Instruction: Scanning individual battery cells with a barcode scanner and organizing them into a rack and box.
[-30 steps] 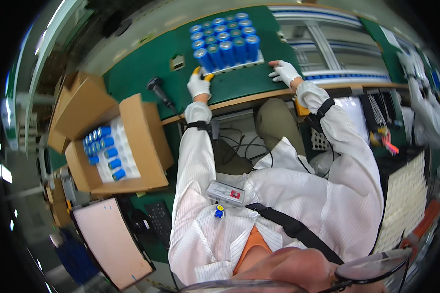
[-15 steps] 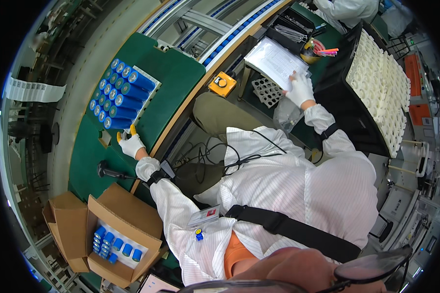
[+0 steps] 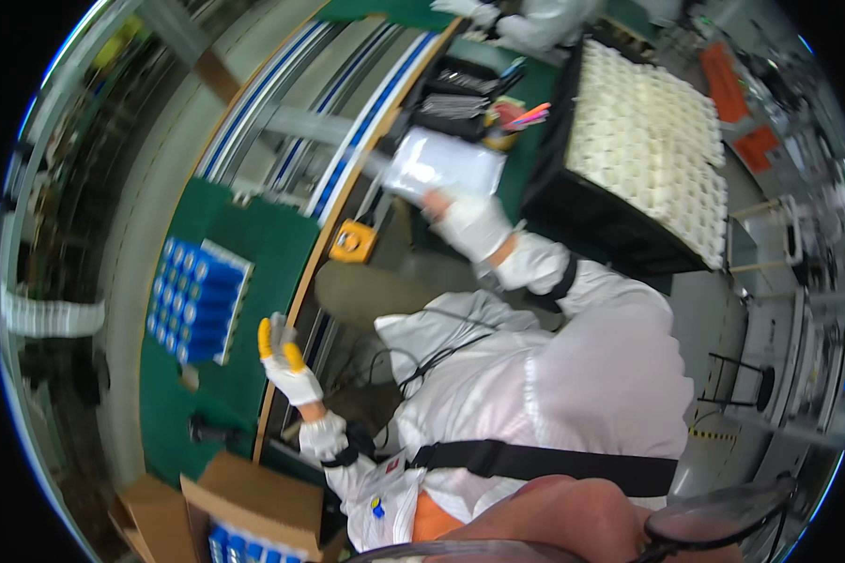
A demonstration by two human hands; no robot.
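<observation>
Blue, smooth cylinders (image 3: 192, 298) sit packed in rows on a pale tray (image 3: 244, 281) at the left of the frame, long axes running roughly left-right, and your yellow-tipped left hand (image 3: 286, 361) is the nearer one, just off their lower right, spread with nothing in it. Your right hand (image 3: 469, 223) is blurry by the glossy white sheet (image 3: 446, 161), upper middle, so can't tell if it's gripping.

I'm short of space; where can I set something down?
Bare green tabletop lies between the blue cells and the wooden edge, and between the cells and the black scanner. Crowded: the papers, pen cup and black organizer near the right hand.
</observation>
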